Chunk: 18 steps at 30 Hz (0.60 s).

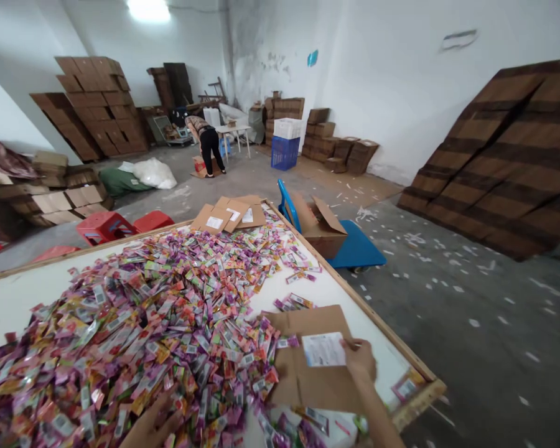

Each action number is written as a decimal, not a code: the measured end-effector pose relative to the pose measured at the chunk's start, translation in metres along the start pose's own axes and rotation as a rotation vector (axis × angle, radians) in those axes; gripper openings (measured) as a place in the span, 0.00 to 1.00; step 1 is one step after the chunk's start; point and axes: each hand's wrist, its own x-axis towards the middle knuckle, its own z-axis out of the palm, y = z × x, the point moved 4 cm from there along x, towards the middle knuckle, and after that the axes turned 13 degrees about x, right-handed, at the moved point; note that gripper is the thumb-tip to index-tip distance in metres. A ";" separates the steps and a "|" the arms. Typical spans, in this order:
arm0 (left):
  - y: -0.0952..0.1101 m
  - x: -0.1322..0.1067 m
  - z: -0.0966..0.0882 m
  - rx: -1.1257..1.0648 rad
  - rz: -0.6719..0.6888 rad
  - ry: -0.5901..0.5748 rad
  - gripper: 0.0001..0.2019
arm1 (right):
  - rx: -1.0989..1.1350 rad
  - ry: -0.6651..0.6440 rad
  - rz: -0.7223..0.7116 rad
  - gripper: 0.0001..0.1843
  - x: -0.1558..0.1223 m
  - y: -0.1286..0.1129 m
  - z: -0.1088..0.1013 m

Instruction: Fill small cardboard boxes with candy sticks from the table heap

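A big heap of small colourful sachets (135, 336) covers a white table (336, 289) with a wooden rim. My right hand (360, 361) rests on a flattened brown cardboard box (308, 367) at the table's near right corner, fingers curled at the edge of its white label (323, 349). My left hand (152, 426) lies at the bottom edge on the sachet heap, fingers spread among the packets.
Another flattened box (228, 214) lies at the table's far end. An open carton (324, 230) sits on a blue trolley (354, 249) beside the table. Red stools (105, 227) stand to the left. A person (208, 143) bends over at the back. Cardboard stacks line the walls.
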 end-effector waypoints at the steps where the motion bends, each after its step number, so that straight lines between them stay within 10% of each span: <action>1: 0.002 0.002 -0.002 -0.050 0.001 0.026 0.39 | -0.018 0.045 -0.053 0.23 -0.001 -0.008 -0.025; 7: 0.076 0.004 0.015 -0.412 -0.122 0.041 0.42 | 0.192 0.387 -0.606 0.29 -0.062 -0.097 -0.125; 12: 0.156 -0.002 0.005 -0.934 -0.165 0.180 0.38 | 0.528 -0.147 -0.880 0.27 -0.164 -0.155 -0.057; 18: 0.109 -0.020 -0.058 -0.845 -0.190 0.455 0.29 | 0.631 -0.616 -0.740 0.27 -0.226 -0.129 0.025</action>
